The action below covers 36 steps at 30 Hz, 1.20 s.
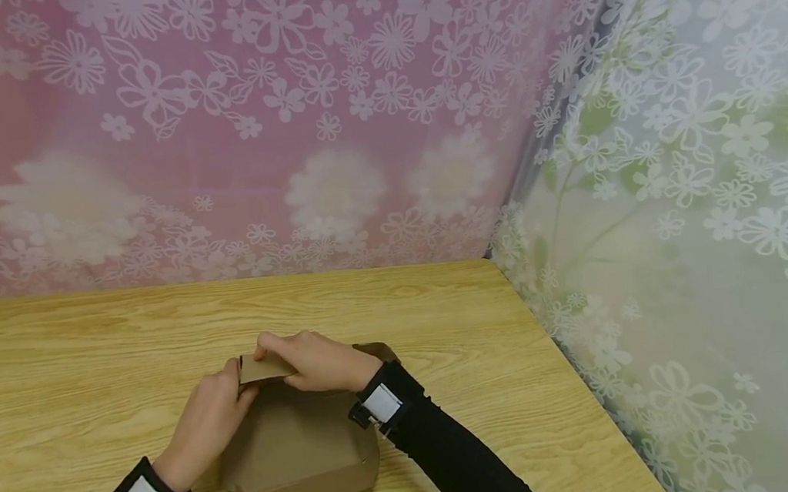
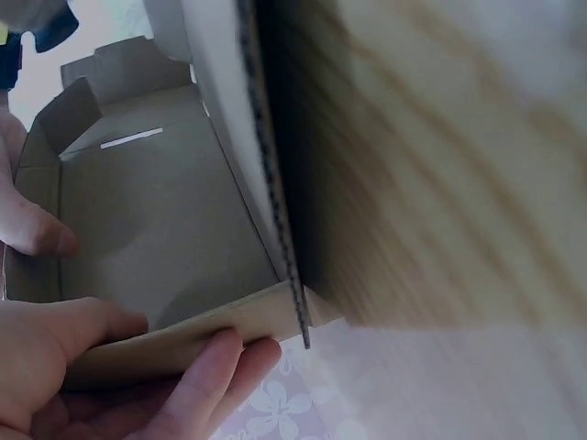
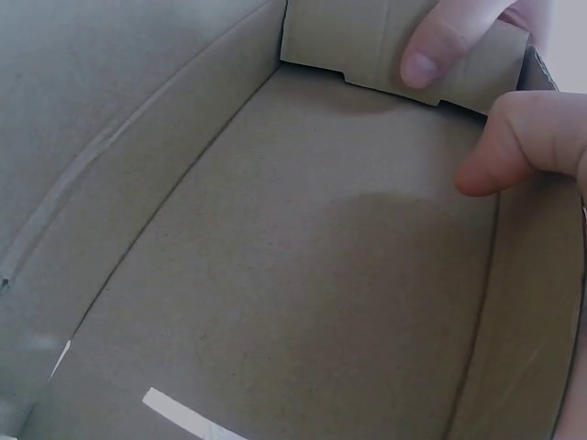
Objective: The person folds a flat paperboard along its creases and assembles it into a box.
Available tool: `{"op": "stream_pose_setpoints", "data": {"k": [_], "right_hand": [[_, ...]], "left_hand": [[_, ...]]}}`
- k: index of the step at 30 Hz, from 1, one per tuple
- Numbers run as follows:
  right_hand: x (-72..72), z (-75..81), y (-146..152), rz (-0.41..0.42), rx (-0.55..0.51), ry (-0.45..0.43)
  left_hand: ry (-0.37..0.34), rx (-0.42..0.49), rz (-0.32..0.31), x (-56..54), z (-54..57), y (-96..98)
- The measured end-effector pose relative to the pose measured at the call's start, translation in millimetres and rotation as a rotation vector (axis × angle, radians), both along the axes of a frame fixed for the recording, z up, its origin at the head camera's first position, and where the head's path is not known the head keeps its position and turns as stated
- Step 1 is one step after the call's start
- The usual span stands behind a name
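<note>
The right hand's fingers [image 1: 262, 341] and thumb pinched a cardboard flap [image 1: 265, 368] at about 11 to 12 o'clock on the box, the right hand [image 1: 327, 361] bent over its far edge. The left hand [image 1: 206, 415] gripped the far corner at 11 o'clock, its thumb along the inner side of the box and its other fingers outside. The brown cardboard box [image 1: 304, 431] lay at about 7 o'clock from the middle of the head view, its inside showing. A low wall [image 1: 309, 488] ran along its 6 o'clock side, and a curled piece of card [image 1: 377, 349] stood up near 1 o'clock. The left wrist view showed a pale slit [image 2: 131, 137] in the card and a raw corrugated edge [image 2: 275, 183]. Black bands with white patches circled both wrists, below them dark sleeves [image 1: 452, 450]. All this rested on a wood-grain table [image 1: 440, 304]; a pink floral sheet [image 1: 235, 166] hung at 12 o'clock, and a pale green-and-white one [image 1: 696, 199] at 3.
</note>
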State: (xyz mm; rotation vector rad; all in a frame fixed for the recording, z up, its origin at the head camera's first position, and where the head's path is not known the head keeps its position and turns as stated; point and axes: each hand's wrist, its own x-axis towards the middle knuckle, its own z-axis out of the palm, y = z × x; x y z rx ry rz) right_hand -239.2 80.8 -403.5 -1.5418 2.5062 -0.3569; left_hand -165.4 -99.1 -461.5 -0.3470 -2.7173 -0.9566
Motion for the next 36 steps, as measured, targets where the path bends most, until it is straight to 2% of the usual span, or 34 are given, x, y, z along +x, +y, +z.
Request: {"op": "stream_pose_setpoints", "data": {"k": [7, 14, 20, 22, 27, 32, 36], "right_hand": [[-1.6, -2.2, 0.7, 0.001, 0.0, 0.005], [-2.0, -2.6, 1.5, -0.001, 0.0, 0.015], [-2.6, -3.2, 1.0, 0.012, -0.016, 0.022], [-2.5, -2.8, 1.1, 0.014, -0.017, 0.023], [-2.2, -1.9, 1.3, 0.013, -0.011, 0.023], [-2.5, -2.7, 0.5, -0.002, -0.006, 0.031], [-1.2, -3.3, -0.2, -0.02, -0.001, 0.03]], "left_hand": [[0.048, -0.031, 0.023, -1.8, -2.3, 1.7], [0.046, -0.051, 0.041, -4.8, -1.6, 4.5], [0.078, -0.074, 0.058, -6.3, -2.4, 3.8], [0.062, -0.051, 0.048, -7.7, -4.4, 1.6], [-0.065, 0.044, -0.006, -11.5, -11.6, -6.9], [-0.101, 0.002, -0.049, -15.3, -16.5, -9.1], [-0.108, -0.023, -0.041, -16.4, -18.9, -7.2]]}}
